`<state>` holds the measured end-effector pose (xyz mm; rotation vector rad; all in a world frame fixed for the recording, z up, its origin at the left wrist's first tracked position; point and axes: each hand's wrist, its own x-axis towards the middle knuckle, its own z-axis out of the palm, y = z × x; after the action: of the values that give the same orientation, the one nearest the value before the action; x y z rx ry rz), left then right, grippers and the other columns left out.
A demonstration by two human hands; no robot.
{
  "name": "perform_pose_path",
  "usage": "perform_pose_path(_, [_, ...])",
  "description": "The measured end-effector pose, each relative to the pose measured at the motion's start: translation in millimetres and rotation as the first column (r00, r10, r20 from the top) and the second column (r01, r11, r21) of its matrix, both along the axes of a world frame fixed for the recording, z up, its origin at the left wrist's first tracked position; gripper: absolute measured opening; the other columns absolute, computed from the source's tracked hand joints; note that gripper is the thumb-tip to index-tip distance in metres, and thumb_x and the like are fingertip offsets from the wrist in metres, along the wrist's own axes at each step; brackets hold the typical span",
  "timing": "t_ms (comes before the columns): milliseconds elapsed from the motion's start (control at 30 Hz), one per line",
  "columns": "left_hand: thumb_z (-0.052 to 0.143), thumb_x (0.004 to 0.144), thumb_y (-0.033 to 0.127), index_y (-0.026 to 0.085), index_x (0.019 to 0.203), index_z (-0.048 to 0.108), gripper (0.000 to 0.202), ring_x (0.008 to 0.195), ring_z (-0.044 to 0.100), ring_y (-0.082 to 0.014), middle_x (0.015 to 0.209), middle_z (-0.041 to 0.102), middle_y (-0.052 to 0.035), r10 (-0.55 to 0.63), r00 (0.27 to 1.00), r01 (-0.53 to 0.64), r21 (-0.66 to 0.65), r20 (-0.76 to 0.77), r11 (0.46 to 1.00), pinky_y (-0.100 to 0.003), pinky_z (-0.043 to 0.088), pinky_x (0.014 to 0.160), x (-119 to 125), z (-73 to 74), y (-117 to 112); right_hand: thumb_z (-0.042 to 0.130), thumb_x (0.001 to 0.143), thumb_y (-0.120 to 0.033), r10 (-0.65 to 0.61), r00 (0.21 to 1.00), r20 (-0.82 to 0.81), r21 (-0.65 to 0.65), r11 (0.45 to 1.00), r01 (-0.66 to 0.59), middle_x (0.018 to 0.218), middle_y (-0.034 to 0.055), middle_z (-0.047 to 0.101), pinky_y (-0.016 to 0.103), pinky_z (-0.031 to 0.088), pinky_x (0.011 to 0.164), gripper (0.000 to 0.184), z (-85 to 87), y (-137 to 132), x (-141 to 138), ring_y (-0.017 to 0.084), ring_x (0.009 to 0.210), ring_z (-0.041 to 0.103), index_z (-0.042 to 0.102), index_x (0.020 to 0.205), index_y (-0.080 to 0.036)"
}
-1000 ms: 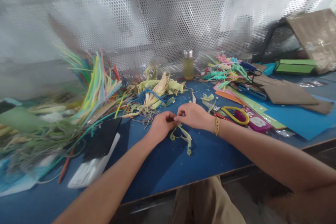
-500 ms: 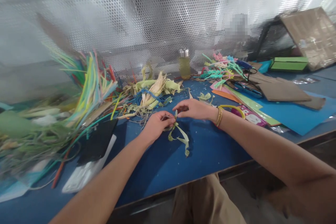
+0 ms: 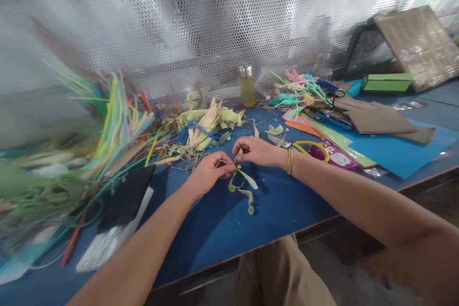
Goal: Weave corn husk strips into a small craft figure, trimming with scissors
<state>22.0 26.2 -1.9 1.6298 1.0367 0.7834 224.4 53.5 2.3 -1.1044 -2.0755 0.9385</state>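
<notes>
Pale green corn husk strips [image 3: 247,177] dangle and curl beneath my fingers, just over the blue table. My left hand [image 3: 212,170] is closed, thumb and fingers pinching the bundled top of the strips. Right beside it, my right hand [image 3: 255,149] is closed too, its fingertips pinching a small pale end of the husk at the same spot. The fingers hide how the strips are joined there. Just beyond the hands lies a heap of corn husks [image 3: 208,124] with blue twine [image 3: 195,129] around it.
Yellow-handled scissors [image 3: 311,149] lie right of my right wrist. Coloured paper [image 3: 390,153], cardboard [image 3: 380,117] and pipe-cleaner flowers [image 3: 297,88] fill the right side. A bottle [image 3: 246,87] stands at the back. A black phone-like slab [image 3: 125,196] and pipe cleaners [image 3: 118,114] lie left.
My right hand has come down closer to my left, and the pale end between its fingers shows less. The hanging strips have shifted slightly. The whole view has moved a little.
</notes>
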Motion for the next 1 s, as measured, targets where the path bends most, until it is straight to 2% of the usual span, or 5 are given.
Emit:
perform_pose_path(167, [0.077, 0.068, 0.035, 0.018, 0.075, 0.060, 0.025, 0.061, 0.055, -0.0120, 0.066, 0.061, 0.0012, 0.017, 0.999, -0.016, -0.038, 0.028, 0.999, -0.027, 0.045, 0.062, 1.5, -1.0, 0.1, 0.066, 0.075, -0.009, 0.092, 0.989, 0.112, 0.282, 0.952, -0.121, 0.090, 0.0028, 0.066, 0.028, 0.043, 0.081, 0.018, 8.0, -7.2, 1.5, 0.014, 0.084, 0.058, 0.068, 0.092, -0.015])
perform_pose_path(300, [0.078, 0.067, 0.038, 0.018, 0.075, 0.059, 0.029, 0.057, 0.050, -0.0105, 0.063, 0.058, 0.0023, 0.048, 0.998, -0.047, -0.029, 0.030, 0.998, -0.025, 0.042, 0.057, 3.5, -0.3, -1.5, 0.069, 0.079, -0.019, -0.050, 0.964, 0.261, 0.494, 0.865, -0.089, 0.099, 0.0052, 0.069, 0.038, 0.036, 0.094, 0.001, 13.5, -15.5, -0.6, 0.022, 0.100, 0.057, 0.070, 0.080, -0.019])
perform_pose_path(433, [0.079, 0.067, 0.042, 0.018, 0.075, 0.059, 0.032, 0.052, 0.045, -0.0089, 0.063, 0.060, 0.0020, 0.103, 0.995, -0.103, -0.068, 0.003, 0.992, -0.022, 0.035, 0.050, 4.6, 0.7, -3.3, 0.064, 0.083, -0.024, -0.173, 0.932, 0.318, 0.593, 0.803, -0.053, 0.102, 0.0052, 0.069, 0.041, 0.031, 0.093, 0.011, 16.2, -26.3, -6.6, 0.024, 0.103, 0.054, 0.069, 0.075, -0.020])
perform_pose_path(700, [0.090, 0.049, 0.034, 0.016, 0.068, 0.060, 0.039, 0.056, 0.053, -0.0106, 0.064, 0.063, -0.0005, 0.206, 0.965, -0.159, -0.260, 0.162, 0.952, -0.026, 0.040, 0.056, 0.5, 1.6, 1.4, 0.058, 0.086, -0.023, -0.169, 0.919, 0.357, 0.626, 0.773, -0.101, 0.095, 0.0053, 0.069, 0.041, 0.028, 0.088, 0.016, 17.2, -38.0, -14.2, 0.023, 0.097, 0.052, 0.066, 0.072, -0.020])
perform_pose_path(1000, [0.079, 0.062, 0.028, 0.018, 0.073, 0.062, 0.023, 0.063, 0.057, -0.0133, 0.069, 0.065, -0.0005, 0.135, 0.989, -0.139, 0.061, 0.065, 0.988, -0.026, 0.042, 0.061, -0.7, 3.6, 1.1, 0.064, 0.077, -0.021, -0.168, 0.943, 0.287, 0.530, 0.848, -0.010, 0.098, 0.0054, 0.069, 0.036, 0.032, 0.088, 0.021, 8.7, -34.0, -14.9, 0.023, 0.096, 0.057, 0.060, 0.098, -0.020])
